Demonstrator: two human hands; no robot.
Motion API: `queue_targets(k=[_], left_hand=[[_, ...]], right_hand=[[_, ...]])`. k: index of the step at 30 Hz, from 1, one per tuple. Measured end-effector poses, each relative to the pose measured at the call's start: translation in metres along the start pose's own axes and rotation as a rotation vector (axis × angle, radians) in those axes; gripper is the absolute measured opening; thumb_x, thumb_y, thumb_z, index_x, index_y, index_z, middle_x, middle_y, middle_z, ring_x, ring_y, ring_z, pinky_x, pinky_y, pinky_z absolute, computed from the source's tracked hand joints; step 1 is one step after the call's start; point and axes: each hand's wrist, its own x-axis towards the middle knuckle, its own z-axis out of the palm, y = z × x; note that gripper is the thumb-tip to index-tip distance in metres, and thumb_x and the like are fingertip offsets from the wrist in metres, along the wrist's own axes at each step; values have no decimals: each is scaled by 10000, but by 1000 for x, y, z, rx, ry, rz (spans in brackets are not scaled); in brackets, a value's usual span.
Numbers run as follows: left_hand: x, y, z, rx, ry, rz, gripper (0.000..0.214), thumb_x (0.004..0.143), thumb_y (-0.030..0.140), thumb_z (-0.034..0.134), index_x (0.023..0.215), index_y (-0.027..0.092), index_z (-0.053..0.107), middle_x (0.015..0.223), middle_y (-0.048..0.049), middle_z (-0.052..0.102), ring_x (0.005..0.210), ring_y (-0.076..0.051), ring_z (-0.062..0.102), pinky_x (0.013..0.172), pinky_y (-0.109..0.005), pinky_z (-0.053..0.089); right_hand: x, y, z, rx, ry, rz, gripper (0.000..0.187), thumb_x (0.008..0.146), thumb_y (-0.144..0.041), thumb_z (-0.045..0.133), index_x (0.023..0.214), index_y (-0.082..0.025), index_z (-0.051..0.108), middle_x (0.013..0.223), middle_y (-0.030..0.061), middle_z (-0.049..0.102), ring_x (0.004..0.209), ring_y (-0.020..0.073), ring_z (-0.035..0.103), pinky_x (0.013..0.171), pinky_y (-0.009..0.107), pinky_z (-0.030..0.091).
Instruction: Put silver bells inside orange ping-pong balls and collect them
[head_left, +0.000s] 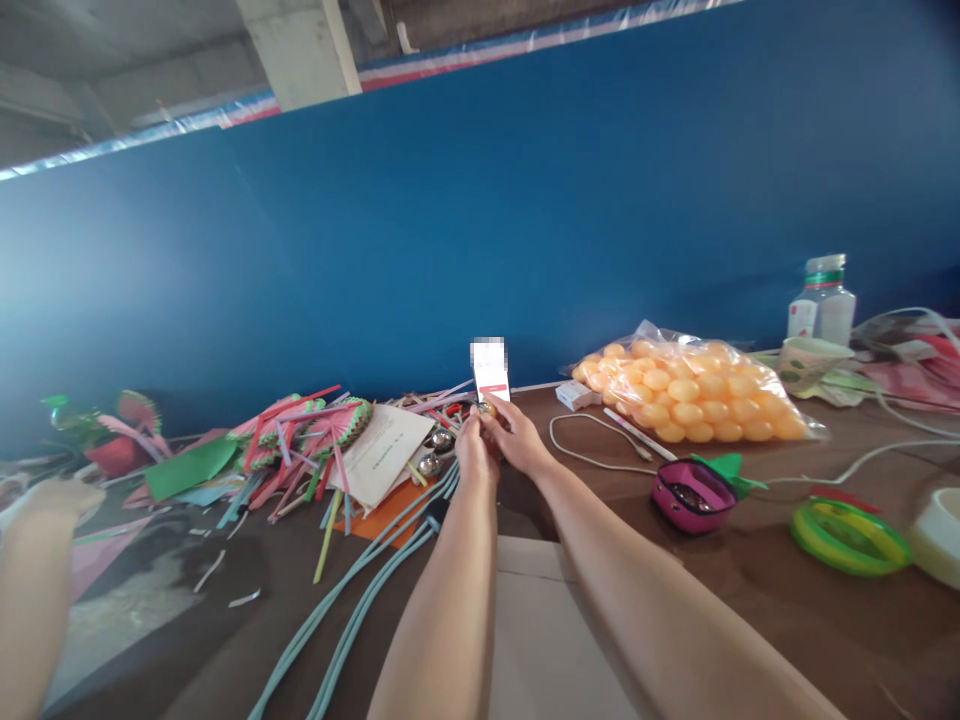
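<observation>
My left hand (pixel 475 450) and my right hand (pixel 517 440) are close together at the middle of the view, both closed. Between their fingertips sits a small shiny metal bell (pixel 487 408), mostly covered by the fingers. Just beyond the fingertips a phone (pixel 491 372) with a lit white screen stands upright near the blue wall; whether the right fingers touch it I cannot tell. Two silver bells (pixel 429 463) lie left of my left hand. Pale teal cords (pixel 352 590) run from beside my left wrist toward the front edge.
Left are paper strips and folded crafts (pixel 300 440), a printed sheet (pixel 382 450) and another person's arm (pixel 34 580). Right are a bag of orange balls (pixel 690 390), a white cable (pixel 592 460), a purple pouch (pixel 694 515), green tape (pixel 847 560) and a bottle (pixel 823 305).
</observation>
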Motion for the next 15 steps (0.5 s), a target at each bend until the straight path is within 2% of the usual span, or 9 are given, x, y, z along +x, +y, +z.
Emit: queue_targets(k=[4, 8, 15], left_hand=[[-1, 0, 1, 8, 14, 17, 205, 802, 267, 674, 927, 105, 674, 859, -107, 709, 786, -186, 697, 779, -293, 538], [-1, -1, 1, 32, -1, 28, 220, 768, 284, 711, 904, 115, 673, 828, -90, 704, 725, -166, 685, 721, -275, 529], [-1, -1, 0, 57, -11, 30, 291, 711, 314, 759, 923, 131, 679, 902, -102, 705, 751, -182, 684, 709, -292, 525]], right_hand=[[2, -1, 0, 119, 19, 106, 396, 899, -370, 542, 1269, -261, 630, 1306, 48, 618, 1179, 188, 584, 1055, 337, 413], [4, -1, -1, 181, 44, 130, 359, 879, -348, 562, 1204, -244, 673, 1251, 48, 658, 1152, 200, 603, 1037, 343, 430], [3, -3, -2, 296, 58, 165, 374, 832, -384, 611, 1161, -229, 695, 1168, 48, 700, 1103, 215, 627, 1002, 353, 460]])
